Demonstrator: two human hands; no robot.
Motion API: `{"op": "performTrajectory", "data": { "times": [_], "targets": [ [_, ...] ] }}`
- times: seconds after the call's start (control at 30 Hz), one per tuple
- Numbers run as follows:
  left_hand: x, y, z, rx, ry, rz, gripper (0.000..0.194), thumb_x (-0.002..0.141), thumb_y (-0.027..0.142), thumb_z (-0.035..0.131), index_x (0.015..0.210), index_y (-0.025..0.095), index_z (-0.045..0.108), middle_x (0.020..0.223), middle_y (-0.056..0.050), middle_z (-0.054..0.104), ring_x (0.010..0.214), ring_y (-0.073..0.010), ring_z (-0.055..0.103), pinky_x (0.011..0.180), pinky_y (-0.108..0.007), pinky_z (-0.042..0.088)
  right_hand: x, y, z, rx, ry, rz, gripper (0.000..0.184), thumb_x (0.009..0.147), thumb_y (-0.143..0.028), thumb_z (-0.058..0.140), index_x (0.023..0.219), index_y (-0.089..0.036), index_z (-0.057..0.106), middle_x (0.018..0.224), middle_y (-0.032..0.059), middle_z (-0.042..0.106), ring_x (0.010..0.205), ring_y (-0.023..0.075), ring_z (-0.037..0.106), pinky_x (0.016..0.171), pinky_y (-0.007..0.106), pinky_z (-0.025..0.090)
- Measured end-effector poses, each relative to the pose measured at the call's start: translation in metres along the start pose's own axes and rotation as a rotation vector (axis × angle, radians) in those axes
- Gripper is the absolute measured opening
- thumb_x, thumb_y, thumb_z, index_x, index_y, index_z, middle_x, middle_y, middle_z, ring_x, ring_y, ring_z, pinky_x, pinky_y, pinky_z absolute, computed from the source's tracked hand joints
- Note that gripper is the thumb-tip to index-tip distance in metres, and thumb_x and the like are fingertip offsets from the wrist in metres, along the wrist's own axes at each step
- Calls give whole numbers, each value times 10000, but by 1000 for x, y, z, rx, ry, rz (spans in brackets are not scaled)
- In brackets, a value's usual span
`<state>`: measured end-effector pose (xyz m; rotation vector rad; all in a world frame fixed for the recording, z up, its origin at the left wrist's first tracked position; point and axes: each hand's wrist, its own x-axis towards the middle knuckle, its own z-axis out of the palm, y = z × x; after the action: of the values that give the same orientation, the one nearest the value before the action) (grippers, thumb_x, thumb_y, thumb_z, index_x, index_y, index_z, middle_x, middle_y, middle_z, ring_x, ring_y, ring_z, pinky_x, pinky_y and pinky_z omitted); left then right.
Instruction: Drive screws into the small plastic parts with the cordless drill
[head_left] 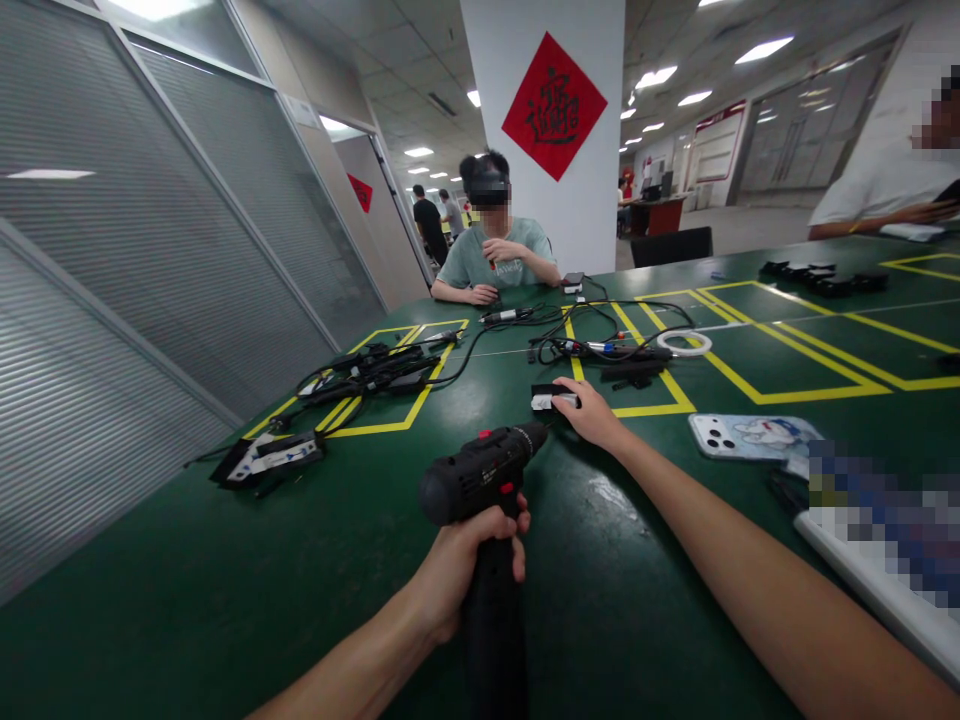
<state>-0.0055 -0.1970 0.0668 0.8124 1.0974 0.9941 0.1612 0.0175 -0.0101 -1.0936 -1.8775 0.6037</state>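
Note:
My left hand (466, 560) is wrapped round the grip of a black cordless drill (480, 475) with red buttons. The drill's chuck points away and to the right, towards a small black block with a white label (551, 397) on the green table. My right hand (589, 410) reaches forward and grips this block from its right side, thumb and fingers on it. Whether the drill's tip touches the block I cannot tell.
Tangled black cables (375, 375) lie at the left, near a black-and-white part (274, 455). More cables and black tools (611, 352) lie behind my right hand, beside a white ring (684, 344). A phone (754, 438) lies at the right. Across the table (360, 560) sits a person (495, 245).

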Motion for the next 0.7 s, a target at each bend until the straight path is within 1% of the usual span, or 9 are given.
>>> {"op": "performTrajectory", "data": {
  "times": [0.3, 0.7],
  "targets": [
    [-2, 2, 0, 51, -5, 33, 231, 729, 183, 484, 946, 125, 538, 812, -30, 540, 489, -84, 515, 537, -246, 402, 0, 1, 0, 0, 4, 1, 366, 833, -372, 482, 1165, -237, 554, 1088, 61, 545, 972, 179, 553, 908, 315, 399],
    [2, 0, -4, 31, -5, 35, 243, 743, 188, 478, 974, 129, 526, 823, -23, 536, 487, -81, 507, 532, -248, 408, 0, 0, 0, 4, -5, 6, 374, 824, -357, 503, 1169, -225, 557, 1078, 66, 548, 948, 176, 553, 896, 307, 399]
  ]
}}
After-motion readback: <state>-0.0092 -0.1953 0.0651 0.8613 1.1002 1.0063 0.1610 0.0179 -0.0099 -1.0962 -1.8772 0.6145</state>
